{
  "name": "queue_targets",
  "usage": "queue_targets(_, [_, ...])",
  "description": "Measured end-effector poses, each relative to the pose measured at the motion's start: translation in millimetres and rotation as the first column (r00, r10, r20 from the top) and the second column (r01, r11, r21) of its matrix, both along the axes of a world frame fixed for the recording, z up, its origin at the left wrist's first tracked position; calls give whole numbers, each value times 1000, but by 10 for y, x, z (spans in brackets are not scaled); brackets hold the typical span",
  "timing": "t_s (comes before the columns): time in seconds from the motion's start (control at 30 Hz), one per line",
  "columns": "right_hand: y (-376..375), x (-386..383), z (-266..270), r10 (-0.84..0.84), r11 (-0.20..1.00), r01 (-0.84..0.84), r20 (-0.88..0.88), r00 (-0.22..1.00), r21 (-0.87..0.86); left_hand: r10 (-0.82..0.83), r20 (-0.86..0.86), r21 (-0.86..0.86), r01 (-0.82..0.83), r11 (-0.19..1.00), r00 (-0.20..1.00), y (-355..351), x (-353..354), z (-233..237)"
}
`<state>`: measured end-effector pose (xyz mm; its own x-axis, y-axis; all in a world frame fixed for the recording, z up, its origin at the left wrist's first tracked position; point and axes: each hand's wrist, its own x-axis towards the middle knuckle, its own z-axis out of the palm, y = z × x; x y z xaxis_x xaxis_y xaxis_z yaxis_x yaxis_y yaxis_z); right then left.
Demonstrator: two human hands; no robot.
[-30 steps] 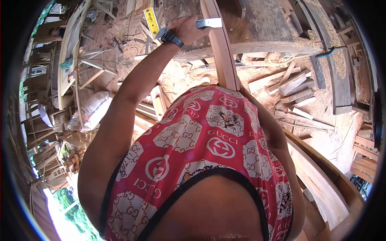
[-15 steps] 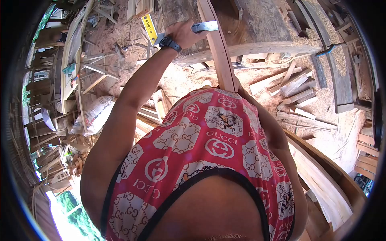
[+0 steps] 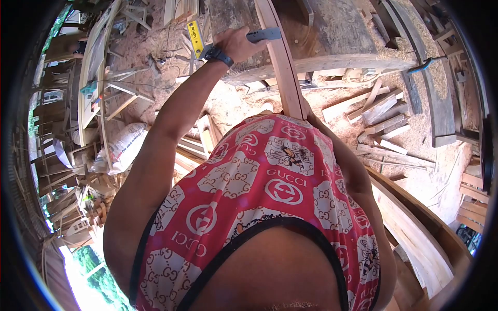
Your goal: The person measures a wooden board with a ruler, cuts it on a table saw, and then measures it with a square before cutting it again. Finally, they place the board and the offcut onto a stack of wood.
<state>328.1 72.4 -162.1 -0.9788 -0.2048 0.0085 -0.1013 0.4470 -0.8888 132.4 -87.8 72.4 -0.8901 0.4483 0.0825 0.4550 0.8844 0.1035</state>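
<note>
My left hand (image 3: 239, 45), with a watch on its wrist, is closed around a try square. The yellow stock of the try square (image 3: 195, 39) sticks out on the left of the hand. Its metal blade (image 3: 267, 34) reaches right and lies across a long squared piece of wood (image 3: 284, 70). A dark line runs lengthwise along that wood, and its near end meets the front of my shirt. My right arm (image 3: 346, 166) reaches forward to the wood's near end. The right hand is mostly hidden behind the shirt and wood, so its grip does not show.
The wood rests across a thick wooden bench (image 3: 337, 36). Offcuts (image 3: 381, 114) lie in a heap on the sawdust-covered floor to the right. A white sack (image 3: 127, 147) stands at the left, near long boards on trestles (image 3: 96, 67). A large plank (image 3: 415, 233) lies close on my right.
The try square has turned slightly in my left hand's grip, its yellow stock shifting a little right and down. The blade still crosses the wood, which has not visibly moved.
</note>
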Motion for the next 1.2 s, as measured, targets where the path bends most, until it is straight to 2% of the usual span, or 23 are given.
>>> queue_targets(0.03, [21, -11, -107, 9, 1000, -8, 80, 997, -16, 14, 29, -15, -14, 1000, 999, 9, 1, 22])
queue_targets(0.13, [37, -82, -469, 52, 993, -62, -98, 994, -105, 6, 43, 2, -6, 1000, 999, -5, -5, 13])
queue_targets(0.23, [-36, -106, -823, -7, 997, 3, -46, 999, -83, -32, 28, 43, 30, 999, 999, -64, -68, -27])
queue_targets(0.33, [-100, -91, -1096, -178, 969, 164, -57, 982, -186, -49, 12, 43, 49, 998, 999, -80, -76, -50])
queue_targets(0.53, [-90, -110, -1317, -198, 971, 132, -362, 911, -198, -30, 43, 1, 30, 1000, 999, -80, -77, -38])
queue_targets(0.57, [-95, -100, -1322, -203, 963, 151, -232, 951, -221, -23, 50, -11, 24, 1000, 998, -73, -69, -32])
queue_targets(0.63, [-80, -100, -1404, -200, 956, 172, -99, 975, -239, -26, 43, -7, 26, 1000, 999, -72, -74, -45])
queue_targets(0.73, [-48, -101, -1419, -193, 938, 143, -134, 972, -316, -23, 39, -15, 24, 1000, 999, -58, -70, -40])
queue_targets(0.77, [-25, -79, -1403, -172, 891, 155, -2, 985, -426, -18, 44, -26, 19, 999, 999, -52, -69, -32])
queue_targets(0.83, [59, -38, -1138, -134, 831, 181, 127, 983, -525, -34, 10, -32, 34, 999, 999, -56, -85, -80])
queue_targets(0.87, [127, -34, -879, 63, 590, 156, 237, 969, -792, -50, -23, -39, 49, 998, 999, -60, -95, -104])
queue_targets(0.93, [115, -61, -849, 282, 266, 188, 263, 923, -946, -55, -31, -49, 53, 997, 998, -79, -116, -104])
queue_targets(0.97, [61, -89, -845, 161, 634, 169, 343, 926, -755, -60, -38, -60, 58, 997, 997, -80, -121, -108])
queue_targets(1.03, [48, -100, -952, 18, 891, 151, 365, 931, -428, -70, -53, -47, 67, 997, 996, -89, -136, -144])
queue_targets(1.07, [92, -95, -1000, 105, 700, 131, 282, 954, -702, -79, -68, -34, 77, 996, 995, -93, -139, -162])
queue_targets(1.13, [68, -75, -1006, 162, 433, 87, 172, 972, -897, -82, -69, -10, 81, 997, 994, -99, -138, -176])
queue_targets(1.2, [124, -14, -893, 144, 509, 170, 278, 950, -844, -84, -77, 18, 86, 996, 993, -113, -105, -175])
